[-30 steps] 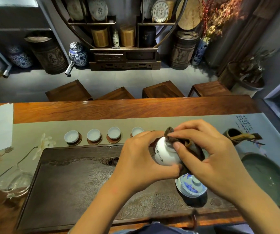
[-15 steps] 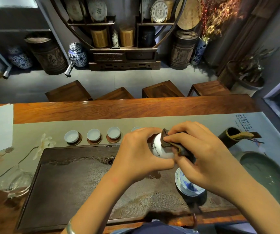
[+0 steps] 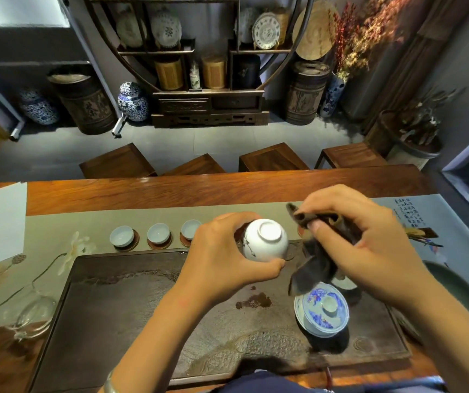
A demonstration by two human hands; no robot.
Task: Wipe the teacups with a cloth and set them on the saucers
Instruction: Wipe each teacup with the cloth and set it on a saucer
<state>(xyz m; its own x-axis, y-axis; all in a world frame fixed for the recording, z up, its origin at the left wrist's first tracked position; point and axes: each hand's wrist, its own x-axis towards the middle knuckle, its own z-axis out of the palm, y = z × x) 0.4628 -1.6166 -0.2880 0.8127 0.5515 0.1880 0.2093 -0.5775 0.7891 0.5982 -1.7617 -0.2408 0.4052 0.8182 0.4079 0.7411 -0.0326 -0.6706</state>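
My left hand (image 3: pixel 222 259) grips a white cup (image 3: pixel 266 241) with a dark painted sprig, turned bottom-up so its foot ring faces the camera. My right hand (image 3: pixel 369 245) is closed on a dark brown cloth (image 3: pixel 317 260), held just right of the cup and apart from it; the cloth's tail hangs down over the tray. Three small pale teacups (image 3: pixel 122 236) (image 3: pixel 158 233) (image 3: pixel 190 229) sit on round brown saucers (image 3: pixel 131 245) in a row on the grey runner behind the tray.
A dark stone tea tray (image 3: pixel 148 307) fills the table's middle, with a wet patch (image 3: pixel 253 301). A blue-and-white lidded bowl (image 3: pixel 321 308) stands at its right. A green basin (image 3: pixel 460 290) lies far right, a glass pitcher (image 3: pixel 33 313) far left, wooden stools beyond the table.
The cloth has come off the cup: my right hand drew it away to the right. My left hand turned the cup so its base now faces up.
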